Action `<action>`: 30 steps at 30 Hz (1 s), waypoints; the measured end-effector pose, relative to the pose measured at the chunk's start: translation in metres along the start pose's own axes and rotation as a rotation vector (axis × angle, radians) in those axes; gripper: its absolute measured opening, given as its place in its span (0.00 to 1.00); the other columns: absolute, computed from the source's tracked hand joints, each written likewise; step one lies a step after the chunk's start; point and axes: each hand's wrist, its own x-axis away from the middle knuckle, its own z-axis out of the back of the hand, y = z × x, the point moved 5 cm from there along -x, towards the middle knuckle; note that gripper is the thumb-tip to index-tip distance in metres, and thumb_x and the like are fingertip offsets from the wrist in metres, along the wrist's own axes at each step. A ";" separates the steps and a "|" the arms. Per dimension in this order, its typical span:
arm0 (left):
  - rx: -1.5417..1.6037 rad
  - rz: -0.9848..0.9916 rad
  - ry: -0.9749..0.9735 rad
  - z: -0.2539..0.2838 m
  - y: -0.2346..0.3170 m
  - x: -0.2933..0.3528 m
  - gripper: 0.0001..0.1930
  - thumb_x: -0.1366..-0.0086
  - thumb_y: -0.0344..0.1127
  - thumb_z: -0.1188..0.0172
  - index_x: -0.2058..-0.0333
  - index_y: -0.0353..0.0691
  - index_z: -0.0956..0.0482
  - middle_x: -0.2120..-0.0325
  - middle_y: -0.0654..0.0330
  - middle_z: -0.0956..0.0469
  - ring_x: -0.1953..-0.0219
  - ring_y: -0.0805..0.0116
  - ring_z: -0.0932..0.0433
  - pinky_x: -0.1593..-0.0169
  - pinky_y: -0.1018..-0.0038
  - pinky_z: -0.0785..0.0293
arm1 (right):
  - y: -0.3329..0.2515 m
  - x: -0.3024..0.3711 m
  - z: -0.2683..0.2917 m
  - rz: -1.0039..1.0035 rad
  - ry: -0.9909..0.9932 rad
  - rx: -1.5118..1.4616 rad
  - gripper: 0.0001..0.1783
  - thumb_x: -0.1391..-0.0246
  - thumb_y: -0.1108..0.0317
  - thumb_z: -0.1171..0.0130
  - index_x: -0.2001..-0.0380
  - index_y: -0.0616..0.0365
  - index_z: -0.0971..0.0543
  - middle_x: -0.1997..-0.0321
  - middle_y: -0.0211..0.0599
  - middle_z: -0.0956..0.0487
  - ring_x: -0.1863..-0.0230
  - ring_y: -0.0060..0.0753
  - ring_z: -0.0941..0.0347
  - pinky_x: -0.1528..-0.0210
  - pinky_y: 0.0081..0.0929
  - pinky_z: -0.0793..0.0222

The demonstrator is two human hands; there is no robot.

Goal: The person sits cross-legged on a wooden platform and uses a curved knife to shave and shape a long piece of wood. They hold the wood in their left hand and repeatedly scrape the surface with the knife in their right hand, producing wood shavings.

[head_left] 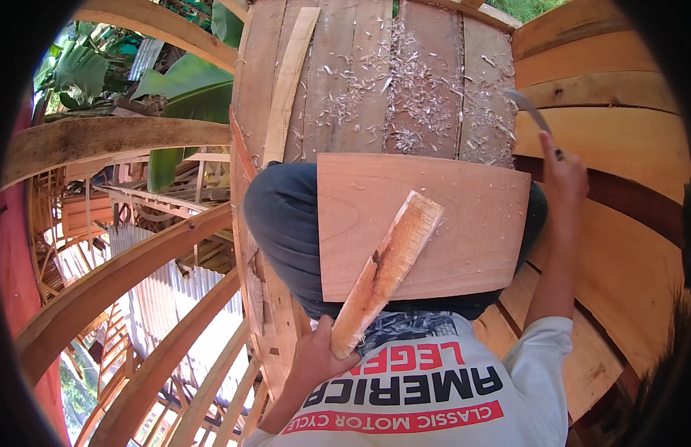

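Note:
A flat rectangular wooden board [345, 223] lies across my lap. My left hand [316, 359], low and left of the middle, is closed around the near end of a rough strip of wood [390, 272]. The strip slants up to the right, its far part over the board; its face is orange-brown with a dark split and pale edges. Out to the right, my right hand [567, 177] grips a knife with a curved blade [532, 112]. The blade points up and left, apart from the strip. Its handle is mostly hidden by my fingers.
Pale shavings [412, 82] are scattered over the plank floor [278, 45] ahead. A long narrow wood piece [292, 82] lies at its left side. Curved wooden ribs [137, 298] with gaps between them line the left; a plank wall [613, 141] rises close on the right.

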 end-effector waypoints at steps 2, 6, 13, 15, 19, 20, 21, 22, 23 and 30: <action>0.033 -0.011 0.066 0.004 -0.004 -0.001 0.27 0.56 0.42 0.31 0.62 0.38 0.36 0.78 0.43 0.24 0.71 0.42 0.21 0.69 0.57 0.26 | 0.035 -0.028 0.040 0.072 0.112 -0.287 0.38 0.44 0.36 0.48 0.83 0.66 0.30 0.88 0.37 0.36 0.82 0.33 0.43 0.78 0.34 0.44; -0.023 0.016 0.023 0.005 0.007 -0.011 0.26 0.55 0.43 0.32 0.63 0.38 0.35 0.78 0.46 0.23 0.72 0.45 0.21 0.68 0.57 0.26 | -0.010 0.018 0.059 0.228 0.037 -0.431 0.35 0.45 0.43 0.42 0.84 0.67 0.35 0.87 0.33 0.46 0.81 0.20 0.49 0.79 0.27 0.50; -0.173 -0.047 0.156 0.042 0.062 -0.008 0.22 0.52 0.46 0.32 0.66 0.37 0.30 0.80 0.48 0.23 0.74 0.47 0.20 0.71 0.59 0.26 | -0.029 0.085 -0.023 0.203 -0.353 -0.875 0.30 0.43 0.44 0.43 0.79 0.65 0.30 0.87 0.29 0.42 0.83 0.16 0.48 0.81 0.23 0.51; -0.218 -0.112 0.231 0.051 0.076 -0.014 0.25 0.52 0.49 0.29 0.68 0.36 0.29 0.81 0.49 0.24 0.76 0.50 0.21 0.72 0.63 0.26 | -0.026 0.102 -0.030 0.068 -0.428 -1.199 0.28 0.43 0.43 0.43 0.73 0.63 0.28 0.87 0.24 0.40 0.84 0.13 0.45 0.82 0.19 0.52; -0.267 -0.237 0.259 0.049 0.117 -0.029 0.28 0.54 0.53 0.26 0.69 0.36 0.28 0.83 0.51 0.25 0.79 0.55 0.21 0.75 0.67 0.27 | -0.047 0.116 0.000 0.012 -0.519 -1.747 0.26 0.44 0.46 0.41 0.62 0.60 0.29 0.83 0.20 0.35 0.86 0.11 0.40 0.86 0.13 0.49; -0.301 -0.276 0.250 0.044 0.128 -0.031 0.28 0.54 0.53 0.26 0.69 0.36 0.27 0.83 0.52 0.25 0.79 0.55 0.21 0.75 0.68 0.27 | -0.048 0.116 0.004 0.033 -0.510 -1.829 0.25 0.44 0.47 0.40 0.61 0.60 0.30 0.83 0.21 0.34 0.87 0.12 0.39 0.87 0.14 0.48; -0.333 -0.324 0.235 0.039 0.142 -0.035 0.28 0.54 0.53 0.26 0.68 0.36 0.27 0.84 0.52 0.25 0.79 0.56 0.21 0.75 0.68 0.28 | -0.045 0.113 0.011 0.058 -0.489 -1.905 0.25 0.45 0.48 0.39 0.60 0.59 0.30 0.83 0.23 0.32 0.87 0.12 0.39 0.88 0.14 0.47; -0.362 -0.366 0.215 0.034 0.157 -0.036 0.27 0.54 0.53 0.27 0.68 0.35 0.27 0.85 0.52 0.26 0.80 0.56 0.22 0.76 0.68 0.28 | -0.039 0.114 0.017 -0.020 -0.531 -1.926 0.20 0.46 0.53 0.36 0.64 0.58 0.29 0.81 0.26 0.30 0.89 0.14 0.38 0.89 0.16 0.44; -0.366 -0.396 0.206 0.030 0.166 -0.039 0.27 0.54 0.53 0.27 0.68 0.35 0.27 0.85 0.52 0.26 0.80 0.56 0.22 0.76 0.68 0.28 | -0.035 0.113 0.023 -0.109 -0.517 -1.971 0.19 0.46 0.55 0.36 0.65 0.58 0.29 0.81 0.26 0.30 0.89 0.15 0.39 0.89 0.16 0.44; -0.363 -0.451 0.112 0.014 0.190 -0.039 0.28 0.56 0.46 0.23 0.64 0.33 0.25 0.79 0.52 0.23 0.76 0.59 0.20 0.71 0.71 0.26 | -0.015 0.108 0.033 -0.237 -0.466 -2.148 0.14 0.45 0.60 0.36 0.71 0.56 0.28 0.83 0.26 0.30 0.90 0.16 0.38 0.90 0.17 0.41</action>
